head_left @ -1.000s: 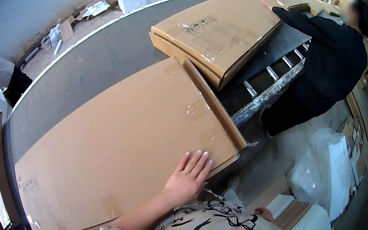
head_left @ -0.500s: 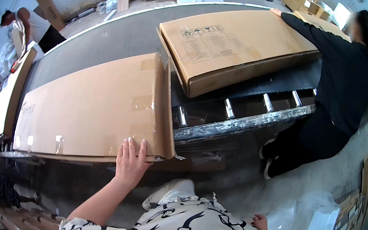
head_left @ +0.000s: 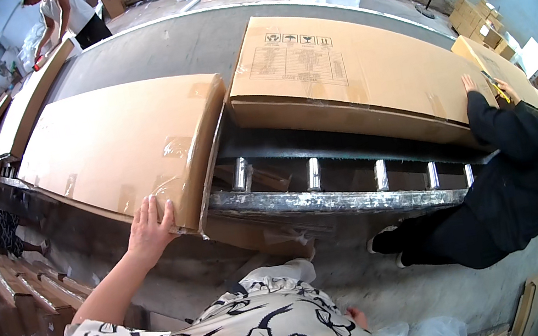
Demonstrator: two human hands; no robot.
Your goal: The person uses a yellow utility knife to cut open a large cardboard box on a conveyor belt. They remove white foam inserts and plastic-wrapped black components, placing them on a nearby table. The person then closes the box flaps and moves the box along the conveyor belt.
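Note:
My left hand (head_left: 149, 225) lies flat, fingers stretched, on the near right corner of a long brown carton (head_left: 106, 143) with clear tape on its edges. That carton rests on a conveyor. Low at my right side, my right hand (head_left: 358, 318) shows only in part beside my patterned shirt, away from any carton; its fingers are mostly hidden. A second long carton (head_left: 375, 74), printed with handling symbols, sits just right of the first, set at an angle. A co-worker in black (head_left: 523, 159) has one hand on its far end and a yellow-handled tool (head_left: 496, 87) in the other.
The conveyor's scuffed metal rail (head_left: 332, 201) and upright rollers (head_left: 313, 174) run along the near side. More cartons (head_left: 32, 109) stand on the line at left. Flat cartons (head_left: 16, 306) are stacked at lower left. Another person (head_left: 69, 16) works across the belt.
My view has turned and shifted. My left hand stays on the carton's corner. The co-worker's hand has come nearer along the second carton, and the yellow tool now shows.

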